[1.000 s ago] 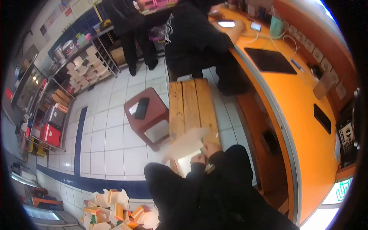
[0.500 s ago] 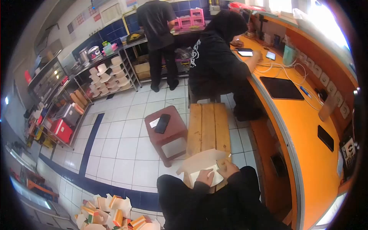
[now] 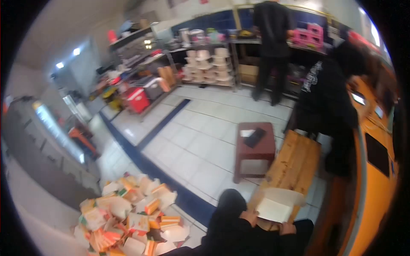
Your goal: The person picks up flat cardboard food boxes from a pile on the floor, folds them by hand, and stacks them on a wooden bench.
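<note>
A partly folded paper food box (image 3: 274,210), white inside with a raised back flap, sits at the near end of the wooden bench (image 3: 294,158), between my knees. My left hand (image 3: 249,216) grips its near left corner with the fingers bent over the edge. At the near right corner, my right hand (image 3: 287,228) is closed on the rim, though blur softens the fingers. To my left on the floor lies a big heap of similar boxes (image 3: 139,222), white with orange and green print.
A maroon stool (image 3: 255,149) carries a black phone (image 3: 255,137). One person (image 3: 331,94) sits at the orange counter (image 3: 370,187), where a dark tablet (image 3: 377,154) lies. Another person (image 3: 273,47) stands at the back worktop. Shelves hold stacked white containers (image 3: 209,66) and a red cooler (image 3: 137,100).
The view has swung left, bringing more of the box heap into sight. My hands have moved from inside the box and its right side to its two near corners.
</note>
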